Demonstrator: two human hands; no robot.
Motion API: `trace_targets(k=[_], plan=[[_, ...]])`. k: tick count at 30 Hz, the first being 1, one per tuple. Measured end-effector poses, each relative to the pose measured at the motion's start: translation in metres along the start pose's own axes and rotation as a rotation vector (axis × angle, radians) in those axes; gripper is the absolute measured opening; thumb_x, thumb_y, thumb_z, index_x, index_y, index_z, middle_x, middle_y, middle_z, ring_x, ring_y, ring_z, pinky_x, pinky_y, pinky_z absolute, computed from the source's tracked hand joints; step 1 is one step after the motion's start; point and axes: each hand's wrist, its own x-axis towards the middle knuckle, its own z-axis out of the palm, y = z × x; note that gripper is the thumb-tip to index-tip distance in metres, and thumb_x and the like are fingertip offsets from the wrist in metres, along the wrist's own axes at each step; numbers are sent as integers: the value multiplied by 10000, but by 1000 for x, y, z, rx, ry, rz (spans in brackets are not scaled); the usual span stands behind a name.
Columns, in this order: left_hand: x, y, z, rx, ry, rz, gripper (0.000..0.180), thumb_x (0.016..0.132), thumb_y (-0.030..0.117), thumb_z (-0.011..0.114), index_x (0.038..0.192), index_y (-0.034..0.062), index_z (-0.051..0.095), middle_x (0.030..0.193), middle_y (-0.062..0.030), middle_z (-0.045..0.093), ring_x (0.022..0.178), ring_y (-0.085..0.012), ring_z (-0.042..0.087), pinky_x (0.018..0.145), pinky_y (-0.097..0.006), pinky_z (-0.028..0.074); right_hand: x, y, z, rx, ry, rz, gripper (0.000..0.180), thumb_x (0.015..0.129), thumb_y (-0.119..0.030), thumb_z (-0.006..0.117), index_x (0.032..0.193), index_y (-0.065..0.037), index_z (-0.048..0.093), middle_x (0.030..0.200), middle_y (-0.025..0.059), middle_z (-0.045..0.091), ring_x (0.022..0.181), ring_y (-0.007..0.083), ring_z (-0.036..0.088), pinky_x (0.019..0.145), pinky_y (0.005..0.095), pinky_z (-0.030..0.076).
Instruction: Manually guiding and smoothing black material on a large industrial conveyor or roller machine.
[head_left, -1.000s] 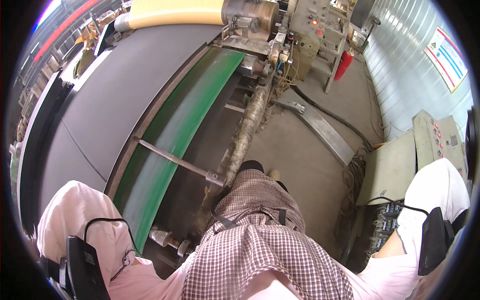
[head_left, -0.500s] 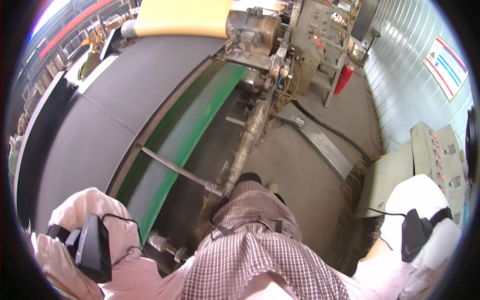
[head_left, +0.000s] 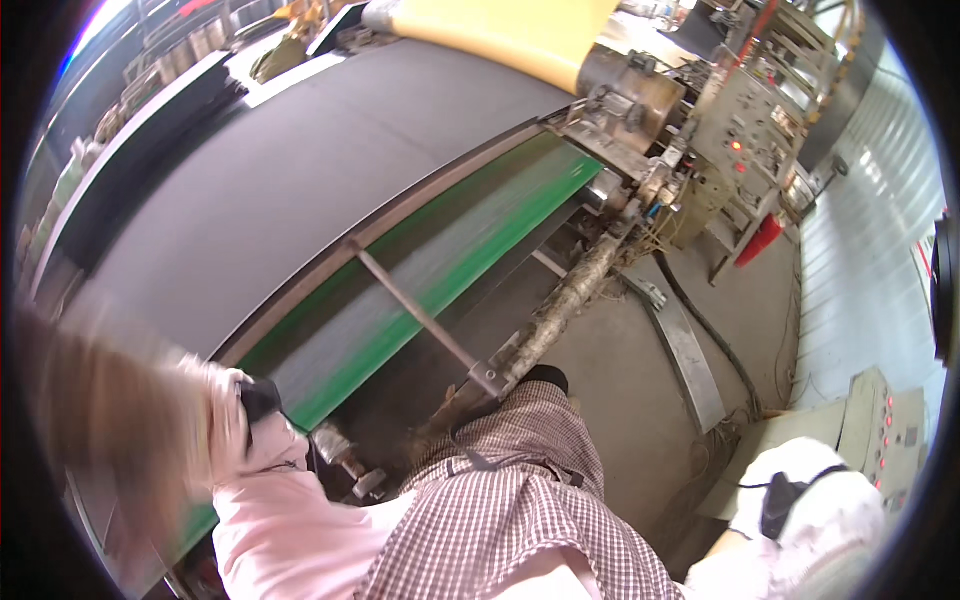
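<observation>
Hands in white cloth gloves, both at the lower edge of the head view. Left hand (head_left: 255, 425) has swung inward and up since half a second ago: then it hung low at the left rim; now it sits just beside the green belt (head_left: 440, 260) edge, close to a small metal roller end (head_left: 345, 460). Its dark wrist strap faces the camera. Grip state: cannot tell, the fingers are smeared by motion and partly behind a brown blur at the left rim. It holds nothing that shows.

Right hand (head_left: 810, 505) has stayed low on the right, near the pale control box (head_left: 880, 430) with red buttons, touching nothing visible. Fingers tucked out of sight; wide or narrow, cannot tell.

View has tipped toward the machine: the broad black rubber sheet (head_left: 280, 190) and the belt under it now fill more of the frame. My reading: attention is turning to the belt side, left hand leading.

A thin steel brace bar (head_left: 420, 315) crosses the belt to a crusted shaft (head_left: 560, 310) running beside the checked trouser leg (head_left: 500, 500).

Signs and packages:
- yellow roll (head_left: 500, 30), top centre, above the sheet
- grey control panel (head_left: 750, 130), upper right, one red lamp lit
- red cylinder (head_left: 762, 240) on the floor below the panel
- stacked dark sheets (head_left: 150, 120), upper left
</observation>
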Motion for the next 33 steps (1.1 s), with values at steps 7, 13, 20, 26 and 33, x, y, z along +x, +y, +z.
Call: trace_targets(k=[7,13,20,26,33], plan=[[-250,-155,-259,1772,-927,-1287,745,854,632,491,1328,59,506,1354,-230,477,1271,-353,448,1104,-431,277,-147,0,17,-185,257,1030,268,906,-280,548,967,-23,594,960,74,582,902,191,542,824,312,435],[-308,-158,-203,1314,-1029,-1202,535,829,553,579,1046,71,663,1119,-148,609,1110,-339,528,946,-448,431,-347,-33,118,36,-188,1465,194,877,-229,653,893,-39,621,830,92,611,769,225,577,732,360,482],[-272,-134,-254,1781,-882,-1231,558,849,592,544,1165,141,637,1107,-154,621,1071,-343,582,958,-435,442,-412,-79,165,-127,-781,1079,264,701,-264,670,799,-47,554,766,162,568,763,371,552,696,493,433],[-279,-131,-211,1525,-1020,-1339,574,833,602,526,1119,119,646,1161,-159,588,1119,-366,522,943,-481,429,-420,-74,167,-82,-706,1081,254,690,-247,678,795,-48,559,752,162,573,740,372,554,677,494,434],[-287,-160,-102,1399,-1139,-1288,647,858,653,447,1133,102,645,1154,-171,593,1132,-371,520,950,-478,429,-419,-70,165,-40,-690,1087,237,698,-241,685,770,-59,550,734,160,570,706,372,550,644,492,427]])
